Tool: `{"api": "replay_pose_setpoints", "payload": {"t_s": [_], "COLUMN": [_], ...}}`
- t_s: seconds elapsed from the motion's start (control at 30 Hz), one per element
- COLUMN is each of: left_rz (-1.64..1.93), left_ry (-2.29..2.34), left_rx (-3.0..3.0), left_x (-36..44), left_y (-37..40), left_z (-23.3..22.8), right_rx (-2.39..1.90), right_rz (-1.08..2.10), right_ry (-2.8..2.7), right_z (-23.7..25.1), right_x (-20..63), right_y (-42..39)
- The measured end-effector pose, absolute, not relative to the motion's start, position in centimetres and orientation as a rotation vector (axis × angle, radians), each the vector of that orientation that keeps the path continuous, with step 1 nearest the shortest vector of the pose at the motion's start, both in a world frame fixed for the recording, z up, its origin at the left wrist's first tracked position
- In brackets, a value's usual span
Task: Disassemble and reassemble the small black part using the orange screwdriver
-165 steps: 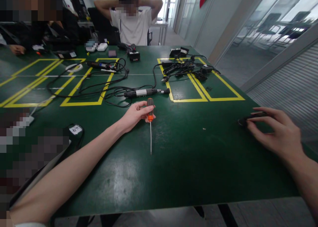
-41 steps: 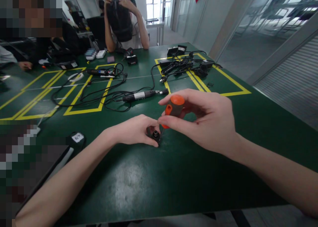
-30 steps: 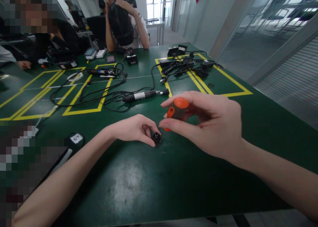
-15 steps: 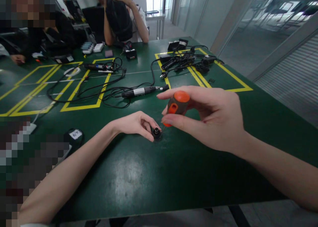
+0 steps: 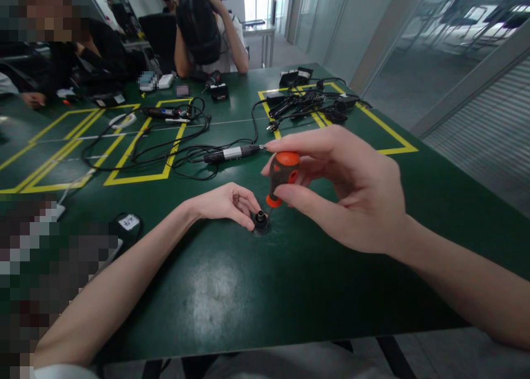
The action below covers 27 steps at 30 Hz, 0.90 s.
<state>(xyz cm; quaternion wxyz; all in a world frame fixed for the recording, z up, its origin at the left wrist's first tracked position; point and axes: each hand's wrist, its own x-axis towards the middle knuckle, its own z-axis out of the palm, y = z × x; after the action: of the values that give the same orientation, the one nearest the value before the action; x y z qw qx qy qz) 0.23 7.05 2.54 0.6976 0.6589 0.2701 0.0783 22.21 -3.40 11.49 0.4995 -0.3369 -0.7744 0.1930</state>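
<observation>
My left hand (image 5: 227, 206) rests on the green table and pinches a small round black part (image 5: 260, 222) with a metal collar on top. In my right hand (image 5: 343, 185) is a stubby screwdriver (image 5: 284, 174), its grey and orange handle held between thumb and fingers. The thin shaft points down beside the black part; I cannot tell whether its tip touches it. Behind the hands lies a black and silver pen-shaped power tool (image 5: 232, 153) with a cable.
The green table (image 5: 331, 296) carries yellow tape outlines. Coiled black cables and adapters (image 5: 302, 103) lie at the back right, another corded tool (image 5: 165, 112) at the back left. A black pouch-like item (image 5: 129, 224) is left of my arm. A person with a black backpack (image 5: 200, 25) sits opposite.
The screwdriver has turned in my right fingers and stands more upright, its handle shifted slightly left. My left hand keeps its hold on the black part.
</observation>
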Motion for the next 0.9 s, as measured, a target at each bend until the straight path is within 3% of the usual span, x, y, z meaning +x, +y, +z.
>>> {"api": "replay_pose_setpoints", "payload": {"t_s": [0.33,0.63,0.9], "left_rz": [0.205,0.185,0.137], "left_ry": [0.602,0.613,0.594], "left_rx": [1.581,1.569,1.457], "left_x": [0.3,0.2,0.1], "left_y": [7.0,6.9,7.0], "left_z": [2.4,3.0,2.8], "right_rx": [-0.651,-0.655,-0.641], "right_rz": [0.784,0.555,0.650], "right_ry": [-1.938,-1.922,-1.821], "right_z": [10.6,11.2,10.6], "right_x": [22.2,22.2,22.3], "right_y": [-3.2,-3.1,-3.2]}}
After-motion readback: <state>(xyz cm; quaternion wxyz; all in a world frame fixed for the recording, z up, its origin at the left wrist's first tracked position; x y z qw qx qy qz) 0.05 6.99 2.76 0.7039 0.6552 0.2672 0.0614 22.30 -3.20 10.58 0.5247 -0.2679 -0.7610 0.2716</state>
